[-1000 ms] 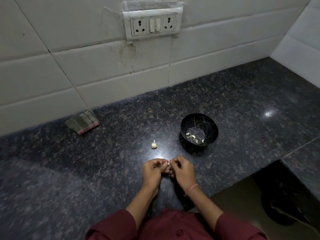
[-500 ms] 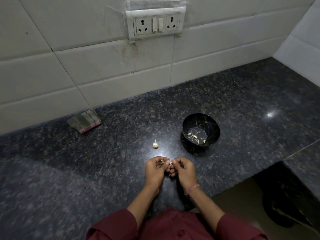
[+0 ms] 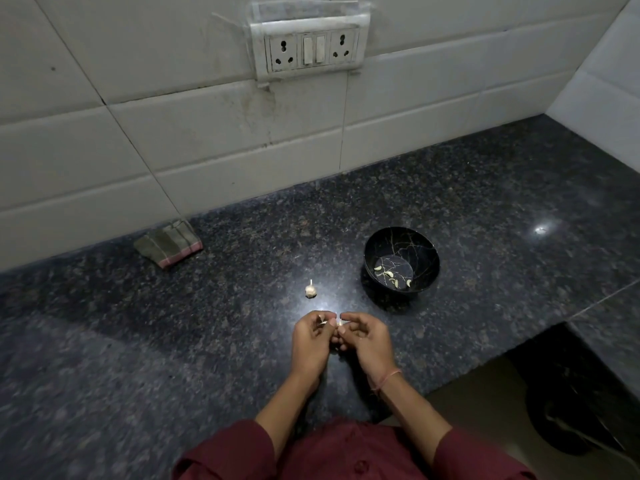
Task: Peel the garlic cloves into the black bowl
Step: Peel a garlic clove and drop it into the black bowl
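I note, just left of the black bowl [image 3: 426,251] on its near side: left hand [image 3: 311,337] pinches a pale garlic piece [image 3: 322,320], right hand [image 3: 367,341] pinches a clove [image 3: 341,323]. Peeled cloves [image 3: 388,274] lie inside the bowl.

- A dark speckled stone countertop [image 3: 166,348] ran back to the wall, with a thin seam [image 3: 604,302] crossing its right end.
- White rectangular wall tiles [image 3: 131,140] stood behind it, smudged below the socket plate. A second tiled wall [image 3: 609,88] closed the right corner.
- A white socket plate [image 3: 310,48] sat high on the wall, with two sockets and switches between them.
- A folded greyish cloth [image 3: 168,243] with a pink edge lay at the left, against the foot of the wall.
- A bright glint [image 3: 541,230] of reflected light showed on the counter's right part.
- Past the counter's edge, lower right, lay tan floor [image 3: 474,393] and a dark shape [image 3: 568,424] — too dim to identify.
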